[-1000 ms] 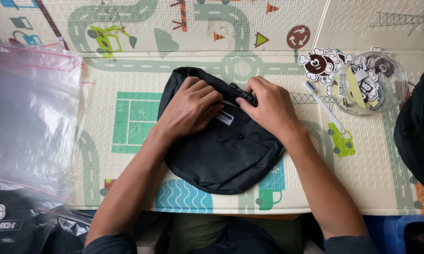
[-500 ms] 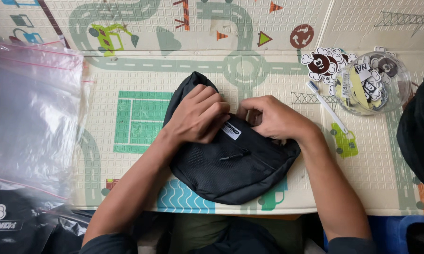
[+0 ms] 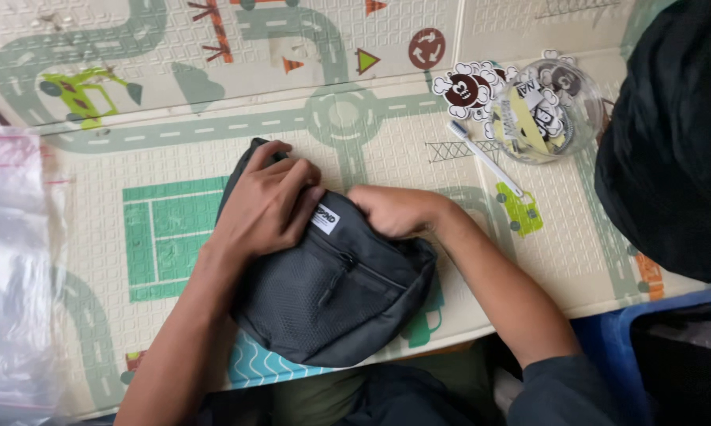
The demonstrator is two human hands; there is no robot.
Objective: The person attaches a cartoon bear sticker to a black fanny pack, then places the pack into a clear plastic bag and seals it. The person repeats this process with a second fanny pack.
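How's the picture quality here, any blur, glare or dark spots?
Head view: soft, even light, no hard shadows; the black pouch and both hands, left and right, look fairly sharp; the clear plastic bag shows pale glare; the dark mass at right lacks detail.

Counted one black sling bag [image 3: 332, 292], two hands on it: left [image 3: 265, 207], right [image 3: 391, 211]. One clear round container [image 3: 546, 110] of stickers, one white pen [image 3: 486, 158], one clear plastic bag [image 3: 12, 268], one play mat [image 3: 174, 118]
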